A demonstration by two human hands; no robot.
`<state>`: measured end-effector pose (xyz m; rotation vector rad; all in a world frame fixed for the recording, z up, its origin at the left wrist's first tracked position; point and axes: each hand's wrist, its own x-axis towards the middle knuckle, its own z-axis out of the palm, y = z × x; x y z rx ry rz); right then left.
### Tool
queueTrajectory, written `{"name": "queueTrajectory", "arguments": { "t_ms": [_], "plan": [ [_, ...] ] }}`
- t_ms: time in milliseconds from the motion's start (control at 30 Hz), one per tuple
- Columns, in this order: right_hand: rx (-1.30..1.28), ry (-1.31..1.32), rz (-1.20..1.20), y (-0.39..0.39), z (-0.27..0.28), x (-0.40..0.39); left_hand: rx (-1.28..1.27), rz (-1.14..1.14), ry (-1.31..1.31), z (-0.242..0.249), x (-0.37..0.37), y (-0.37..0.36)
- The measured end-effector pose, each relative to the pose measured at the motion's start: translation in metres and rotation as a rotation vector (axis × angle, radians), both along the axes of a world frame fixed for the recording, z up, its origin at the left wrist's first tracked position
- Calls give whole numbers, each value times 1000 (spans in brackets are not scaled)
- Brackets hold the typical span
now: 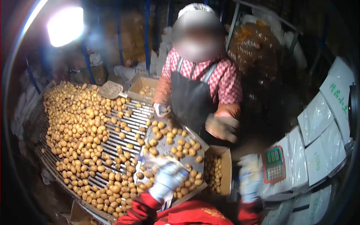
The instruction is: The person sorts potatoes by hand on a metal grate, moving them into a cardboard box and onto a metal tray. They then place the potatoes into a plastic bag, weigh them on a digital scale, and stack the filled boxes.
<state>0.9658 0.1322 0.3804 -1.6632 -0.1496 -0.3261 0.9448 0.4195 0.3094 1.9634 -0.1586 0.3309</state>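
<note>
Potatoes [88,129] cover much of the slatted worktop [139,113], heaped toward its far left corner. The left hand [168,177] is over its right end; the right hand [250,175] is between a box [225,170] and a scale [274,164]. Blur leaves me unable to tell whether either hand's fingers are apart.

Top-R white flat pkg, glossy wrap [337,97]: green handwritten Chinese chars, run sideways, approx "精品小土"; last char unsure. White glossy rectangular pkg below it [325,152]: dark print, rotated, "10kg" legible, preceding mark unclear. Lower-R white wrapped pkg [318,204]: green handwriting too, can't read. Red-rimmed rectangular plastic keypad unit w/ green display panels [274,164]: digits & key legends too small/blurred to read. Wearer's bright-red cloth garment, btm ctr [191,214]: yellowish-orange lettering or motif, illegible.
</note>
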Motion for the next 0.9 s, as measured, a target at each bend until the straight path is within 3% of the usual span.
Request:
{"name": "queueTrajectory", "arguments": {
  "t_ms": [33, 67, 133, 233, 333, 367, 400, 467, 533, 600, 667, 733, 800, 833, 867, 900],
  "plan": [
    [-197, -101, 120, 37, -18, -2, -108, -142, 145, -7, -4, -27],
    [-322, -148, 214, 58, -30, -7, -51, -343, 230, 25, -5, -40],
    [-564, -260, 345, 76, -28, -13, -71, -497, 78, -64, -1, -84],
    [-579, -317, 472, 91, -33, -17, -206, -476, 115, -123, -19, -99],
    [-570, -180, 578, 89, -50, -31, -365, -447, 149, -157, -23, -99],
    [-599, -156, 547, 83, -54, -32, -420, -437, 164, -162, -26, -98],
    [-514, -192, 536, 73, -67, -29, -221, -510, 252, -102, -11, -73],
    [-673, -37, 446, 71, -67, -22, -363, -399, 630, -90, -16, -64],
    [-783, 131, 638, 87, -55, -3, -426, -512, 602, -110, -20, -61],
    [-1053, 142, 790, 134, -35, 12, -410, -531, 492, -114, -28, -60],
    [-810, -47, 1027, 189, -28, 12, -427, -502, 433, -114, -34, -58],
    [-791, -34, 1295, 229, 6, -3, -451, -460, 440, -106, -39, -46],
    [-400, -247, 1344, 218, -2, -14, -490, -395, 400, -93, -44, -31],
    [-477, -205, 1386, 202, -4, -14, -518, -359, 332, -87, -51, -23],
    [-388, -211, 1335, 182, -5, -9, -545, -330, 225, -81, -56, -15],
    [-355, 0, 1346, 161, -15, -2, -554, -310, 96, -75, -59, -7]
  ]
}}
